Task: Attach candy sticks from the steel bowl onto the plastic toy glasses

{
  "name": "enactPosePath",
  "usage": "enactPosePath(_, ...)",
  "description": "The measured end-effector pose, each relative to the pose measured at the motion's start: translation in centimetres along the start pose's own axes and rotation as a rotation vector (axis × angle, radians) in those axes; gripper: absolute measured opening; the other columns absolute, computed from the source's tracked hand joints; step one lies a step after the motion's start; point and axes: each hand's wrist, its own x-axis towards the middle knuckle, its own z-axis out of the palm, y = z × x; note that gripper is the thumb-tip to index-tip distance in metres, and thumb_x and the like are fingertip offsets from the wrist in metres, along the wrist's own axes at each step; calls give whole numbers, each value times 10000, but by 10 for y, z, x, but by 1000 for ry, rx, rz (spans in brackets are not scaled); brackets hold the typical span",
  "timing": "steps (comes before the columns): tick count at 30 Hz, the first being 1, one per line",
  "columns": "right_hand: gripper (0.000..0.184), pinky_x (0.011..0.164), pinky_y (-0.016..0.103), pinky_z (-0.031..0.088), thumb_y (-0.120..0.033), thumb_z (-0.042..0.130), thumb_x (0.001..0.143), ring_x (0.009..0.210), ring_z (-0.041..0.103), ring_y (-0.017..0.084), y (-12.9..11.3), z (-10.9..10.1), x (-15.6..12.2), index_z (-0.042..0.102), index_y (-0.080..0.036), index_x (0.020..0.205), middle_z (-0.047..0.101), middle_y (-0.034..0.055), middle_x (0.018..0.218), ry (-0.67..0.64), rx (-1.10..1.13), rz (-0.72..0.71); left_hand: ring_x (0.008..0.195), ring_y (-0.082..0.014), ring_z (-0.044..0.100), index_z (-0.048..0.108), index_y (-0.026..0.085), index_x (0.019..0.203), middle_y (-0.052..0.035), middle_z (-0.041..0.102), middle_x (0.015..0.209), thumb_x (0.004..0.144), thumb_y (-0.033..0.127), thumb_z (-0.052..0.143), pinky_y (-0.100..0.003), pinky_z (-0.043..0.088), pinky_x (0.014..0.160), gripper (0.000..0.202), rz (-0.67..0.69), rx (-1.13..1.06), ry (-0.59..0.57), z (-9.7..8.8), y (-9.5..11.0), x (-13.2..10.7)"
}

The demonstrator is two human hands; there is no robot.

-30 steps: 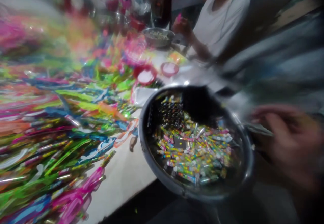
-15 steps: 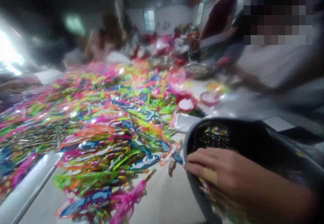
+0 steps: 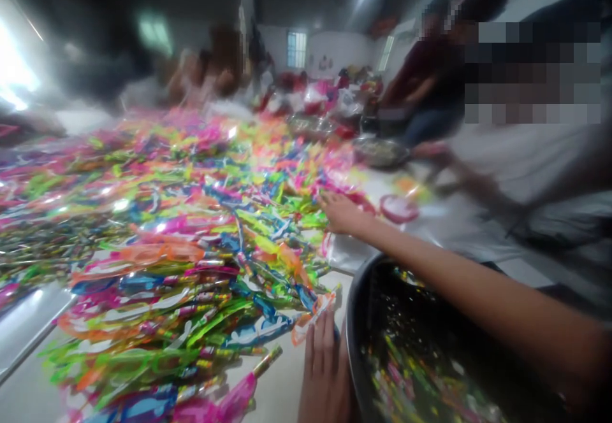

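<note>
My left hand [image 3: 324, 362] lies palm down on the white tabletop beside the black basin [image 3: 351, 321]. Its fingers are stretched out, with the tips at an orange and white plastic glasses frame [image 3: 313, 321]. My right hand [image 3: 345, 214] reaches across the basin to the far right edge of the pile, fingers extended and slightly blurred; I see nothing held in it. The pile [image 3: 157, 251] is made of colourful plastic glasses frames and patterned pencil-like sticks. More small colourful pieces [image 3: 406, 372] lie inside the basin.
A pink and red bowl [image 3: 399, 207] stands beyond the basin, and a wide metal pan [image 3: 381, 152] farther back. White packaging [image 3: 344, 252] lies behind the basin's rim. A person in a light top [image 3: 511, 162] is at the right; others are farther back.
My right hand has left the basin and moved forward to the pile. My left hand, of which only fingertips showed past the basin, now lies further forward on the table. The view has shifted slightly.
</note>
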Motion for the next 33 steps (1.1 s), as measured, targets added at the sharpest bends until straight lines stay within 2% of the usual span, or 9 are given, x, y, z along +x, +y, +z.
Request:
enactPosePath(4,518,1146,632,401,-371,710,980,1405,480,372,14,48,52,559,-189,1441,478,143,1563,-25,-70,63,1208,-276,619,603,212,1341,-122,589,1401,984,400,649,-509,551,1003,407,30,115,79,22,-25,25)
enactPosePath(7,532,1146,640,396,-382,701,985,1411,471,374,21,73,79,541,-204,1460,461,137,1576,-22,-90,75,1289,-306,577,578,215,1391,-138,557,1463,988,398,635,-546,513,1054,446,34,192,137,42,-51,41)
enactPosePath(10,555,1133,635,412,-406,689,989,1398,483,372,33,89,100,517,-214,1481,464,136,1570,-23,-85,36,1442,-334,452,521,152,1486,-184,494,1552,1029,307,511,-534,387,1178,483,42,260,200,60,-75,53)
enactPosePath(13,578,1097,610,458,-436,676,994,1355,523,361,44,99,117,494,-218,1497,484,140,1545,-32,-59,-15,1505,-306,384,508,101,1512,-176,493,1573,1040,254,390,-470,204,1281,510,50,344,237,70,-87,59)
enactPosePath(17,570,1045,571,508,-464,657,1001,1290,575,340,44,107,130,499,-217,1489,525,140,1500,-19,-34,-49,1507,-270,384,534,132,1504,-145,527,1556,1031,231,389,-429,121,1308,504,-59,369,240,64,-90,64)
enactPosePath(22,526,1099,603,449,-443,673,994,1339,535,353,31,114,131,547,-193,1439,532,139,1493,49,-42,-30,1476,-277,425,501,135,1533,-126,501,1580,1065,242,271,-434,85,1310,532,-121,384,162,48,-98,82)
enactPosePath(24,508,1090,594,462,-433,675,994,1329,543,348,28,114,132,559,-189,1424,540,138,1484,76,-44,-10,1479,-271,422,481,146,1548,-115,496,1585,1070,243,272,-431,102,1308,530,-131,388,140,44,-104,89)
enactPosePath(29,419,985,517,557,-373,684,1000,1190,639,299,26,99,137,601,-170,1357,613,128,1377,117,-27,81,1526,-282,347,409,121,1581,-150,449,1607,1056,211,357,-462,188,1290,535,-99,333,78,34,-110,97)
enactPosePath(33,417,969,501,568,-319,680,1002,1162,654,287,25,79,131,582,-174,1381,622,123,1366,126,4,144,1577,-303,226,354,92,1597,-170,357,1654,998,143,458,-503,166,1298,611,-143,157,52,21,-97,98)
